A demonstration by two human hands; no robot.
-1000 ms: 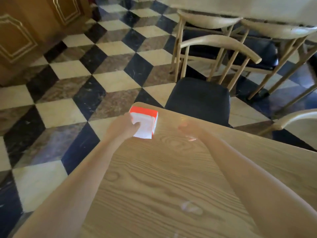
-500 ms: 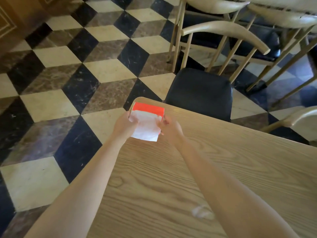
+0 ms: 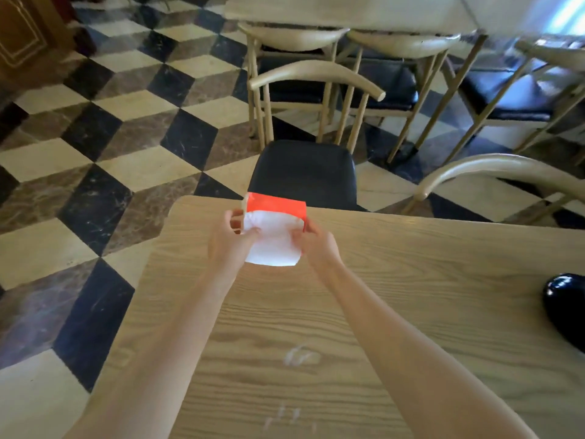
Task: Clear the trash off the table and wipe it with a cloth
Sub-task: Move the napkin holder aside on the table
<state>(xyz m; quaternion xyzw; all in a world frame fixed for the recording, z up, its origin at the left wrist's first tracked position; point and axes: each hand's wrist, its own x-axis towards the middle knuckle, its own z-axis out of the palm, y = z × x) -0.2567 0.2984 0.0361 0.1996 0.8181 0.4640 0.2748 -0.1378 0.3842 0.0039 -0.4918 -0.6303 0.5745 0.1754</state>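
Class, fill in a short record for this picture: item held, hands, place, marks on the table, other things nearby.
Item held: red-and-white carton
Hands: left hand grips its left edge, right hand its right edge
Place: at the far edge of the wooden table; resting or lifted, cannot tell
Marks: white smears on the table, nearer the person
Nearby: glossy black object at the table's right; chair with black seat beyond the table

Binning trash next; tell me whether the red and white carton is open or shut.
Apparently open: left hand and right hand hold the carton, its red flap raised behind the white front. Contents: cannot tell.
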